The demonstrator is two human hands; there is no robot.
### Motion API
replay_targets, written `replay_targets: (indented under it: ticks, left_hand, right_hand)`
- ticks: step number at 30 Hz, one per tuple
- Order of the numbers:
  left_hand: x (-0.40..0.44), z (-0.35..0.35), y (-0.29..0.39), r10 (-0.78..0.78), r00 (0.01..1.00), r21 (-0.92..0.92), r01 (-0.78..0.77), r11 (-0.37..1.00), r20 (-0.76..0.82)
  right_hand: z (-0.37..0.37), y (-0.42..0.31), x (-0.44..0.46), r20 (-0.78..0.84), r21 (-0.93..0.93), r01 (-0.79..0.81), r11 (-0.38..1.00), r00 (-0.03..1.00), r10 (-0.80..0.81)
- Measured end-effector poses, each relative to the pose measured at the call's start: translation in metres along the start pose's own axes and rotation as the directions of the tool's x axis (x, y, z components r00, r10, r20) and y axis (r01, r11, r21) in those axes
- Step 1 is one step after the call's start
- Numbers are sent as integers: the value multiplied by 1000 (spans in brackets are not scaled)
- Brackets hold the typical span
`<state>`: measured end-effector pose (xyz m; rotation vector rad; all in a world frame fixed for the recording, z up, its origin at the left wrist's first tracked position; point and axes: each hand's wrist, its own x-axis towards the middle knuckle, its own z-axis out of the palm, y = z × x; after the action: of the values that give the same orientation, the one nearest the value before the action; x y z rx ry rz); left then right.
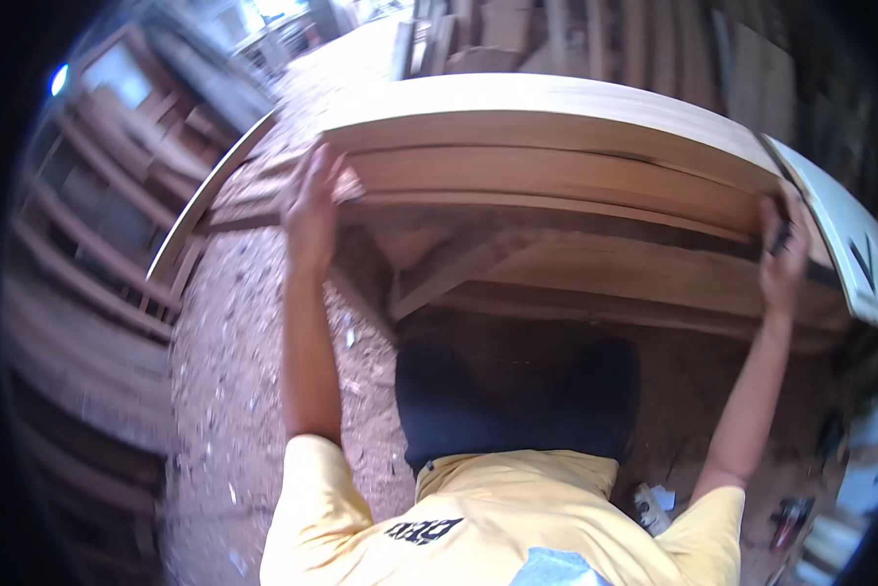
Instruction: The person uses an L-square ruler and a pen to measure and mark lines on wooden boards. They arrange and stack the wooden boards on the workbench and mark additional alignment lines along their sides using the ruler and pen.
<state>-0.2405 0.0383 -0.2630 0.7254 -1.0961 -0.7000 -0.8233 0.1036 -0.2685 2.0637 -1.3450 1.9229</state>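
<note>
A pale wooden board (pixel 546 95) lies on top of brown boards (pixel 556 176) on a wooden bench. At the left end of the boards is my left hand (pixel 310 210), its fingers stretched upward and apart along the end. My right hand (pixel 789 249) is against the near face close to the right end, fingers curled. Something dark shows between those fingers, too blurred to name. Beneath the boards, a dark timber support with a diagonal brace (pixel 449 269) belongs to the bench.
To the right stands a white panel (pixel 839 225) with a dark mark. A thin curved strip (pixel 205 195) juts out at the left. Wooden frames (pixel 97 234) are stacked on the left, and planks (pixel 634 44) lean at the back. Small debris is scattered over the dirt floor (pixel 234 410).
</note>
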Motion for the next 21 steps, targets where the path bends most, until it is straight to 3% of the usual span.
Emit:
replay_targets:
  ticks: [2,3,6,7,9,10,12,16,20,21]
  left_hand:
    - [2,9,11,-31,996,-35,35,999,88]
    - [1,11,15,-25,998,-27,27,999,60]
    - [-4,10,16,-5,986,5,4,1000,167]
    - [-6,10,14,15,979,24,-21,1000,203]
    - [-6,10,8,25,972,-10,-23,1000,236]
    - [-7,10,6,19,970,-14,-16,1000,241]
    - [-10,12,5,23,976,21,-28,999,218]
    - [-12,15,-7,59,981,-10,-58,998,186]
    - [-13,21,-10,112,993,135,-115,984,32]
    - [-13,19,-10,126,992,242,-125,962,10]
  right_hand:
    - [-1,1,-6,-34,56,-13,998,999,15]
    - [2,-2,-5,-82,63,-31,998,996,36]
    - [-4,-14,-5,-104,-191,-120,974,989,102]
    - [-2,-17,-6,-96,-195,-122,973,990,105]
    - [6,-24,-6,-212,26,-206,978,955,206]
    - [7,-25,-6,-214,18,-210,977,954,209]
    - [11,-24,-4,-222,-54,-56,997,974,43]
    - [10,-11,-10,-268,113,-135,984,950,161]
    - [15,-12,-12,-299,244,-97,965,939,170]
    - [18,-12,-13,-312,314,-108,943,927,210]
